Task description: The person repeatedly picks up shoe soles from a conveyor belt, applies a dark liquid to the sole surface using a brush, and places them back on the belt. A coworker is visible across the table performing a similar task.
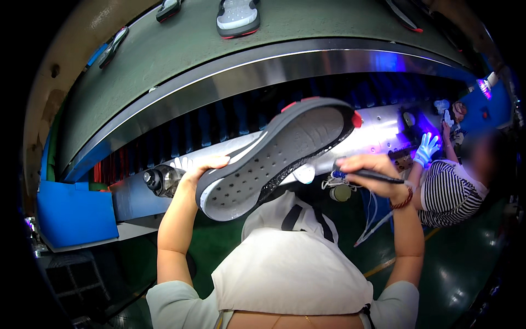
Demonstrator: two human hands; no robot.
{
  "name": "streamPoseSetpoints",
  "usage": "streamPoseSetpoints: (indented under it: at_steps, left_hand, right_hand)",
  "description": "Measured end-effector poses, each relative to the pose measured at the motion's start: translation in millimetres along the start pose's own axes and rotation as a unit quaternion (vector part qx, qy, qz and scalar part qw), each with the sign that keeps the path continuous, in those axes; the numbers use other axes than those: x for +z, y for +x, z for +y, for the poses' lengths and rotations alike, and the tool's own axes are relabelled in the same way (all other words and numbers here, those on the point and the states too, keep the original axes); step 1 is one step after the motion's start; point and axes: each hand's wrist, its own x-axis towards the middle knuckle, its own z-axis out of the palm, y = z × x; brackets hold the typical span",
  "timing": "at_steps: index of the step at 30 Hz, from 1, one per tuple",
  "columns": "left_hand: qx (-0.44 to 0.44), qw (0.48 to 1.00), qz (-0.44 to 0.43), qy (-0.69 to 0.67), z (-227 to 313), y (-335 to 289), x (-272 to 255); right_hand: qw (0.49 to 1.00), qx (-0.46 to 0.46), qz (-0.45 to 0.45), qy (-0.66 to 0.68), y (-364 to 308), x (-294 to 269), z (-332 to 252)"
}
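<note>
In the middle of the frame the person's left hand point(204, 167) holds a grey and black athletic shoe with red accents point(279, 156) turned sole-side toward the camera, fingers curled over the heel end and closed firmly on it, so that the perforated grey insole surface faces up. The right hand point(372, 172), right of centre, is closed around a slim black pen-like tool point(375, 176) with its blue-tipped end near the shoe's edge by a small white tag (whether the tip touches the shoe cannot be told). Judging from this, the shoe is mid-way through being marked or touched up: it is off the belt and in hand, and no mark shows on it yet. At the top of the frame other grey shoes point(238, 16) ride a curved dark green conveyor belt point(164, 60) with a polished steel rim point(307, 60). At the right edge a co-worker in a striped shirt point(446, 192) wears a blue glove point(426, 149).
</note>
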Motion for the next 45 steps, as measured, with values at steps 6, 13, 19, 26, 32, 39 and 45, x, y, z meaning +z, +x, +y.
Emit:
streamPoseSetpoints:
  at_steps: [6,13,19,26,32,39,45]
  left_hand:
    - [-0.002,0.989,-0.087,-0.116,-22,26,18]
    - [-0.034,0.932,-0.201,-0.3,-50,64,36]
    - [-0.028,0.942,-0.197,-0.272,-54,70,50]
    - [-0.04,0.952,-0.197,-0.229,-42,74,55]
    - [0.002,0.969,-0.219,-0.114,-5,68,71]
    - [0.194,0.842,-0.407,-0.296,123,122,230]
    - [0.183,0.858,-0.251,-0.408,171,205,345]
  right_hand:
    - [0.965,0.091,0.016,0.244,17,33,-26]
    - [0.952,0.124,0.184,0.212,26,33,20]
    - [0.874,0.085,0.477,-0.048,18,61,65]
    - [0.948,0.078,0.297,0.077,8,110,3]
    - [0.777,-0.023,0.397,0.488,-60,54,22]
    - [0.647,0.033,0.547,0.53,-105,73,52]
    - [0.659,0.076,0.555,0.502,-100,75,56]
